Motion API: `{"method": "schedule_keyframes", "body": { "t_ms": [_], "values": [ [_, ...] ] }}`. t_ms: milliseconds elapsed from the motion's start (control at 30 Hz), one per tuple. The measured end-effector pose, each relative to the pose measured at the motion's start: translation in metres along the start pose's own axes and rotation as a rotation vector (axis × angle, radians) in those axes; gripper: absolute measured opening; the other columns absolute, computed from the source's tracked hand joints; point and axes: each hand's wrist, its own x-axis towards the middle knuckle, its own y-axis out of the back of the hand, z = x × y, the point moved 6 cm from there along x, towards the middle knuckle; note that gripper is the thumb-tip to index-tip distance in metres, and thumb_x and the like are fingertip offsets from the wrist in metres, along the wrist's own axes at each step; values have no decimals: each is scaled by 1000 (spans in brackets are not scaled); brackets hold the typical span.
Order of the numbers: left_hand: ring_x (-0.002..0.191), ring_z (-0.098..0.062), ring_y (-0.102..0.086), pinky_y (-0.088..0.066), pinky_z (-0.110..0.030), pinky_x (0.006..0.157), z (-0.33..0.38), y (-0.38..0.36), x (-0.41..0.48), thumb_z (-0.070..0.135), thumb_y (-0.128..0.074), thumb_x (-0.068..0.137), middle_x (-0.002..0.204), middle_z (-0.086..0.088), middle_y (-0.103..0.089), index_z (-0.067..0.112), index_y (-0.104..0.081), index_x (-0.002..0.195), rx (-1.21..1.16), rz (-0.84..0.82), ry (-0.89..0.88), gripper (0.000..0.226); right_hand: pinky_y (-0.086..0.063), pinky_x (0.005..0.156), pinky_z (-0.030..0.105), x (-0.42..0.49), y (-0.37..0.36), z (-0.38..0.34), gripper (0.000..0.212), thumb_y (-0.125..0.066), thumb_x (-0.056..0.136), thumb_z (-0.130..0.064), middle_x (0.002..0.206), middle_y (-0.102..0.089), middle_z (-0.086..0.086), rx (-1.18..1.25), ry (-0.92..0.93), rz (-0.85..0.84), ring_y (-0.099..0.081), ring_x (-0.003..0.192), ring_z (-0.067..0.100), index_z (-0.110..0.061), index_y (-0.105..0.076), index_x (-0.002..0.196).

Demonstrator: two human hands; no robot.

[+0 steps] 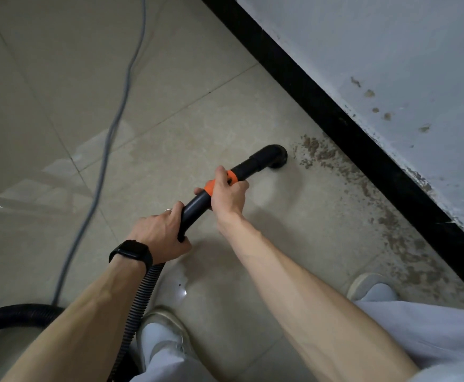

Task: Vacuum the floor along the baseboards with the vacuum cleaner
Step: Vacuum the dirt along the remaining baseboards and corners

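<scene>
Two hands grip the black tube (197, 202) in the middle of the frame. The left hand (159, 230), with a dark watch (131, 253) on its wrist, is curled round the tube's near end, where the ribbed hose (142, 293) joins it and drops toward the bottom edge. The right hand (229, 197) is wrapped round the tube further up, at the orange collar (210, 187), with the thumb lying along the top.

From there the tube runs up and right to the nozzle (276, 157), a black elbow turned down onto the floor (170, 92) right of centre. Brown dirt (321, 153) begins just beside the nozzle on its right and spreads in a band down toward the lower right, following the black baseboard (335, 119). The baseboard crosses the frame diagonally from the top centre to the right edge, under a pale wall (390, 51) (stained in spots low down). The nozzle sits near the baseboard, not touching it.

A grey cable (115, 125) trails from the top edge down the left half of the tiles. Light shoes show at the bottom centre (161, 329) and the lower right (371, 285).
</scene>
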Motion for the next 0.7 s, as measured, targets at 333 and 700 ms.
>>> {"method": "schedule_keyframes", "body": {
  "t_ms": [333,700],
  "values": [
    [64,-22,-50,-35,-30,54,38,-1,9,44,-57,80,82,8,-49,26,-24,98,76,-39,-147,41,-47,45,16,-4,49,0,36,-50,107,-38,88,-66,9,87,40,263,-70,51,16,-7,-40,123],
    [63,-22,-47,-34,-30,54,43,9,15,45,-57,80,87,5,-56,25,-19,96,76,0,-138,45,-52,51,20,6,46,-13,35,-48,107,-40,84,-66,7,31,65,212,-73,57,18,-10,-39,122]
  ]
}}
